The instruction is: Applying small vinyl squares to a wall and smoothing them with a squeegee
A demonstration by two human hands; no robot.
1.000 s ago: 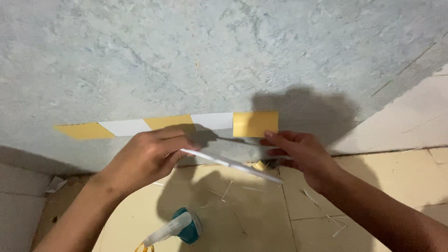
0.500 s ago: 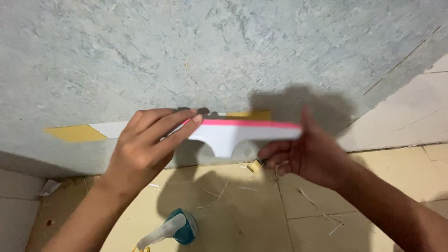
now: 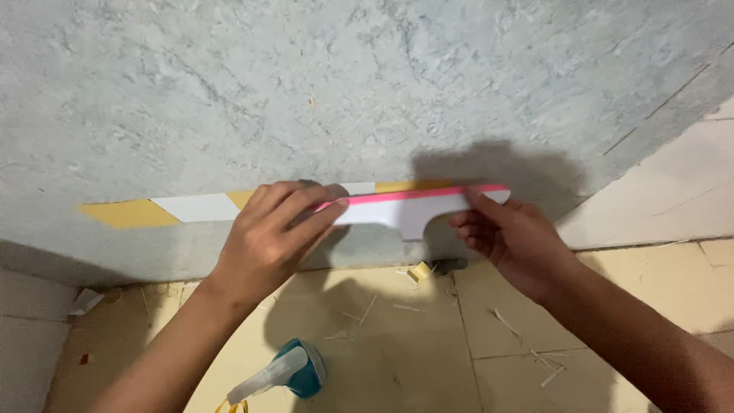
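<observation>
Lying level: strip [image 3: 417,208], left-right.

Both forearms are bare right up to the bottom edge of the picture, with no sleeve or cuff in view. The left hand [image 3: 271,237] wears no glove, ring, watch or wristband, and its wrist is plain. The right hand [image 3: 516,241] is likewise ungloved and carries no ring or band. The fingernails that show are short and unpainted. Shadow lies over the right forearm, which dims its detail.
</observation>
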